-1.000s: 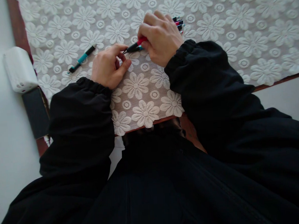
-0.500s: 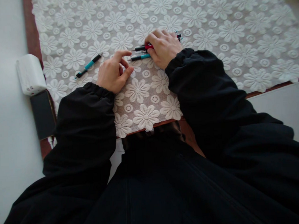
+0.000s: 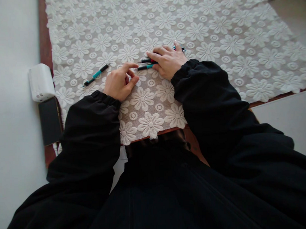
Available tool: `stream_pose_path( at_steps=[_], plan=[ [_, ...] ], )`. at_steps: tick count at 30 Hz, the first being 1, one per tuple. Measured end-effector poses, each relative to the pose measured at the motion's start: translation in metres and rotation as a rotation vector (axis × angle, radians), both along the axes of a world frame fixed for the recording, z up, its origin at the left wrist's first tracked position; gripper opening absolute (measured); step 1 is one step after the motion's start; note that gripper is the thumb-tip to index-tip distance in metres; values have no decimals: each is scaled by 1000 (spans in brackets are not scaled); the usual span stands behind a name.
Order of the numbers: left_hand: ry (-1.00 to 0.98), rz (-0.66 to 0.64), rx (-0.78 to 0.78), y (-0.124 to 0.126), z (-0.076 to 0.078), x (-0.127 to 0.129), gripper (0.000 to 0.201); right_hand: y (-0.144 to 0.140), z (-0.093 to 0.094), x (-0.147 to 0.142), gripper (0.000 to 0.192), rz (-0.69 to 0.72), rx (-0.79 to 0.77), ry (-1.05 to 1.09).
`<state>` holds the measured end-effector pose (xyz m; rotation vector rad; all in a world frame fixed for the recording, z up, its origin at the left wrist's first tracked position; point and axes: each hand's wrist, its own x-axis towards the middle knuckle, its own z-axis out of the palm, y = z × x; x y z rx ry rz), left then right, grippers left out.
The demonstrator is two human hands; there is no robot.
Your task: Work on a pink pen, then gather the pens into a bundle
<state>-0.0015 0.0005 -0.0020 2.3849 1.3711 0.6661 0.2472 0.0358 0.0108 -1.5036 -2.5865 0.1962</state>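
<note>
A big white lace cloth (image 3: 215, 34) with flowers covers the table (image 3: 43, 38). Everything else is told from this cloth.

Off the left edge of the cloth sits a white box (image 3: 40, 82). Just below it lies a flat black phone (image 3: 50, 120). The box is shut, so I cannot tell what is inside. There are no other boxes or cups to hold things.

Near the middle of the cloth, the right hand (image 3: 169, 61) lies flat and spread over a bunch of pens (image 3: 147, 63). It presses them down and is not gripping any. The pens poke out on both sides of the hand. One has a red part, one has a blue-green part.

The left hand (image 3: 119, 83) rests on the cloth just left of the bunch. It is loosely curled, with one finger pointing at the pen tips. It holds nothing.

One more pen (image 3: 96, 74), black and blue-green, lies alone nearer the left edge of the cloth.

The pens look light, hard and thin. They are round, so I think they could roll. The best place to pinch one is the middle of its body.
</note>
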Motion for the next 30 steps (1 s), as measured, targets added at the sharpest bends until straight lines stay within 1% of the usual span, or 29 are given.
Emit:
stream_pose_path(
  at_steps=[5, 10, 15, 18, 23, 26, 30],
  plan=[
    [4, -6, 5, 2, -1, 0, 38, 0, 8, 1, 60, 17, 67, -120],
    [-18, -7, 6, 2, -2, 0, 32, -7, 11, -4, 50, 9, 102, -204],
    [-17, -15, 30, 2, -2, 0, 30, -10, 13, -6, 48, 26, 123, -268],
    [-15, -26, 41, 2, -2, 0, 28, -9, 12, -7, 44, 5, 110, -238],
    [-11, -40, 40, 2, 0, 1, 27, -7, 10, -7, 41, -16, 46, -149],
    [-5, -44, 39, 1, 1, 1, 27, -7, 12, -8, 42, 8, 34, -103],
    [-12, -54, 18, 2, 1, 0, 26, -10, 17, -10, 48, 66, 60, -24]
  ],
)
